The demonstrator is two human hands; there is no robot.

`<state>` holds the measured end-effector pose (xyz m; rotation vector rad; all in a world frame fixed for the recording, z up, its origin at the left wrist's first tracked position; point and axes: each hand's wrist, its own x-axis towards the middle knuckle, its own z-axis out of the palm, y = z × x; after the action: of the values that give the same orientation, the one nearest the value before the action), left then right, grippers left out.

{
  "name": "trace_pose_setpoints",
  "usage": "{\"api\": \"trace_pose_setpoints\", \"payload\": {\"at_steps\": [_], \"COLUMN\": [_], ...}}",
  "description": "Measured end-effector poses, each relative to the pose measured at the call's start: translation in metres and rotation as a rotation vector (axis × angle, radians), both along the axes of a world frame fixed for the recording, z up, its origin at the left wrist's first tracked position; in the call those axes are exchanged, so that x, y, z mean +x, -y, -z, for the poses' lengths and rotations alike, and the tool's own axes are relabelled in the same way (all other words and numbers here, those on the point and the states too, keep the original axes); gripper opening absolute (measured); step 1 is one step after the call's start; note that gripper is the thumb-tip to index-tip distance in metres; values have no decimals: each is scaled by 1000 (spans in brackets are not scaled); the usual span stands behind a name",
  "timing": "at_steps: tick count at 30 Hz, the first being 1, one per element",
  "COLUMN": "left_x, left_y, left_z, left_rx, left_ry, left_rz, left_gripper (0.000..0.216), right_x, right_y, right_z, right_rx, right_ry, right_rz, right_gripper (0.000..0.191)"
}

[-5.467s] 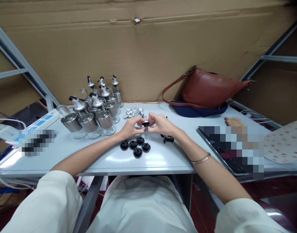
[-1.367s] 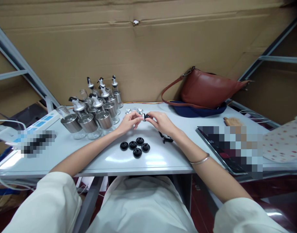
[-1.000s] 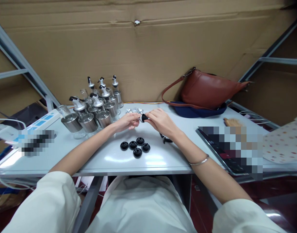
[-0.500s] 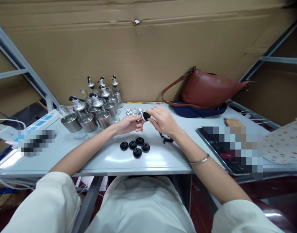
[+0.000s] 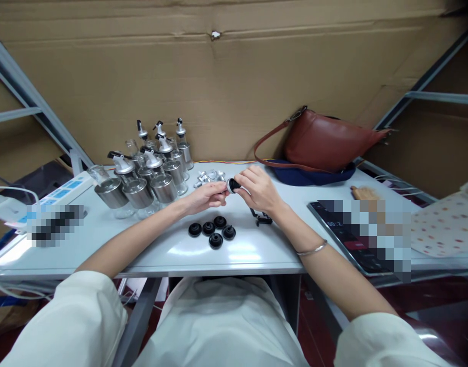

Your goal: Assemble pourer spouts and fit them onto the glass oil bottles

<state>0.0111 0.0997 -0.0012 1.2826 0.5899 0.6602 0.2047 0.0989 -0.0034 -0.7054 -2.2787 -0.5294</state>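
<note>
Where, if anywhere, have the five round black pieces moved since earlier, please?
No: relative to the table's front edge, the five black pieces haven't shifted.

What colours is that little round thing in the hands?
The little round thing is black with a silvery edge, best seen in the head view.

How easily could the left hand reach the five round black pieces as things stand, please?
Probably yes: the black pieces lie close to the left hand, with nothing over them, though it holds a silver-and-black part.
</note>
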Motion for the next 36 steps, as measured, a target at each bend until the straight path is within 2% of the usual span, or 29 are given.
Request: {"api": "trace_pose_setpoints", "payload": {"at_steps": [3, 6, 12, 17, 22, 27, 31, 36], "left_x": [1, 1, 0, 2, -2, -8, -12, -11], "left_y": [2, 2, -3, 1, -4, -13, -13, -13], "left_z": [1, 2, 1, 3, 6, 8, 5, 4], "left_rx": [54, 144, 548, 758, 966, 1329, 1593, 1983], "left_ry": [-6, -30, -167, -287, -452, -589, -657, -714], "left_rz": [5, -3, -96, -236, -301, -324, -327, -374], "left_gripper": [45, 47, 51, 42, 31, 29, 31, 24], "right_x": [-3, -6, -10, -15, -19, -22, -23, -21], "right_y": [2, 5, 8, 10, 8, 3, 6, 11], "right_z": [1, 2, 2, 1, 1, 6, 2, -4], "right_rx": [4, -63, -352, -628, -772, -1032, -1259, -1470], "right_ry": [-53, -128, -298, -452, -514, -598, -721, -775], "right_rz": [-2, -5, -12, 28, 40, -94, -189, -219], "right_gripper": [38, 36, 30, 30, 33, 39, 42, 39]}}
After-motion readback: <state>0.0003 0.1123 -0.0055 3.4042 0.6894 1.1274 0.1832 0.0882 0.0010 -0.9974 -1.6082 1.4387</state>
